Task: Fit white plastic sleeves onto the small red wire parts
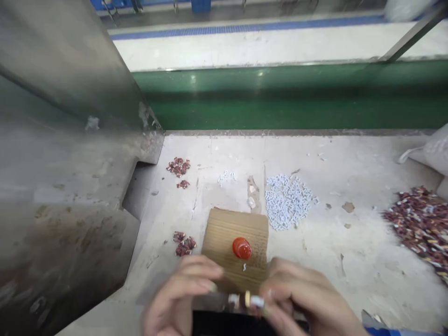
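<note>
A small assembled piece with white ends and a yellow and dark middle (247,299) is pinched between the thumb and fingers of my right hand (301,291); it is slightly blurred. To its left, my left hand (184,294) is curved, thumb and fingers apart, with nothing visible between them. Beyond both hands lies a brown cardboard sheet (219,233). On it sit a glossy red-orange round blob or disc (241,248), whose kind I cannot make out, and one tiny white curved piece (244,267).
Right of the cardboard spreads a heap of small white pieces (289,200); a larger dark-red heap (422,226) lies far right. Dark-red clusters (178,166) (185,245) and a few white pieces (227,176) lie leftward. A metal housing (70,186) stands left.
</note>
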A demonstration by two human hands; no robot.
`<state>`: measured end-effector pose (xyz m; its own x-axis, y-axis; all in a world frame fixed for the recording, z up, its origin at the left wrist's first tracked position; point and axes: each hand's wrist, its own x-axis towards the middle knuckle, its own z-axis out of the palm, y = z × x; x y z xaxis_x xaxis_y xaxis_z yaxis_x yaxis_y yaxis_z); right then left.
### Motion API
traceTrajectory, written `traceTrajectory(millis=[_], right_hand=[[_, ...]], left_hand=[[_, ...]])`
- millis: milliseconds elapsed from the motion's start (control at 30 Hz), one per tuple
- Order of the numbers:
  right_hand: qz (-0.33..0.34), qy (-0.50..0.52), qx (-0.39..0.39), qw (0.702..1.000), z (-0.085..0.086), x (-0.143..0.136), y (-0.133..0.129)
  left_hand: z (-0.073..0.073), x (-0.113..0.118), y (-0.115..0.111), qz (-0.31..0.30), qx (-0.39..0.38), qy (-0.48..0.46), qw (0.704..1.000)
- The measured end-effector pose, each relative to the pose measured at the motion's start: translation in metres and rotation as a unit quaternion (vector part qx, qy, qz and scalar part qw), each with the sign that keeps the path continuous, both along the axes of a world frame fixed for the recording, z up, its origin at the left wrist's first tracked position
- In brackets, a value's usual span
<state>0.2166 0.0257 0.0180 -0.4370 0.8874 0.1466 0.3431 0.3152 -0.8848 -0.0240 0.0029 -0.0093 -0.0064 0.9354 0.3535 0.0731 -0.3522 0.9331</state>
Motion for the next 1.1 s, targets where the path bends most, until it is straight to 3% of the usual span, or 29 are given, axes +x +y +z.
traceTrajectory(millis=[33, 100, 167, 233, 300, 400, 467, 533, 600, 700, 800, 867, 1000, 1100], right_hand=[[-0.02, -0.077, 0.041, 0.996, -0.003, 0.01, 0.022], [-0.1, -0.242, 0.11, 0.959, -0.011, 0.038, 0.08], [-0.194, -0.329, 0.113, 0.917, -0.019, 0.07, 0.148], [-0.261, -0.403, 0.107, 0.871, -0.026, 0.096, 0.211], [-0.281, -0.452, 0.098, 0.841, -0.031, 0.111, 0.258], [-0.266, -0.492, 0.08, 0.825, -0.036, 0.115, 0.291], [-0.255, -0.5, 0.07, 0.824, -0.034, 0.114, 0.291], [-0.247, -0.494, 0.066, 0.831, -0.027, 0.116, 0.273], [-0.216, -0.474, 0.065, 0.851, -0.016, 0.125, 0.24], [-0.114, -0.435, 0.051, 0.892, -0.005, 0.147, 0.173], [-0.06, -0.421, 0.05, 0.904, -0.011, 0.168, 0.113], [-0.05, -0.416, 0.063, 0.906, -0.022, 0.176, 0.088], [-0.051, -0.414, 0.084, 0.905, -0.043, 0.177, 0.077], [-0.044, -0.422, 0.079, 0.902, -0.047, 0.173, 0.081]], left_hand=[[-0.006, -0.015, 0.001, 0.028, -0.021, 0.08, 0.996], [-0.02, -0.045, 0.005, 0.085, -0.042, 0.281, 0.955], [-0.035, -0.071, 0.01, 0.057, -0.035, 0.422, 0.904], [-0.047, -0.089, 0.014, 0.024, -0.007, 0.491, 0.871], [-0.055, -0.1, 0.019, -0.003, 0.028, 0.534, 0.845], [-0.059, -0.107, 0.028, -0.04, 0.074, 0.566, 0.82], [-0.059, -0.109, 0.034, -0.058, 0.091, 0.569, 0.815], [-0.058, -0.109, 0.037, -0.061, 0.092, 0.577, 0.809], [-0.058, -0.11, 0.039, -0.061, 0.086, 0.576, 0.811], [-0.064, -0.111, 0.04, -0.063, 0.081, 0.543, 0.834], [-0.066, -0.11, 0.043, -0.031, 0.071, 0.517, 0.853], [-0.061, -0.105, 0.045, -0.002, 0.072, 0.512, 0.856], [-0.046, -0.097, 0.041, 0.03, 0.07, 0.52, 0.851], [-0.043, -0.099, 0.031, 0.043, 0.027, 0.524, 0.85]])
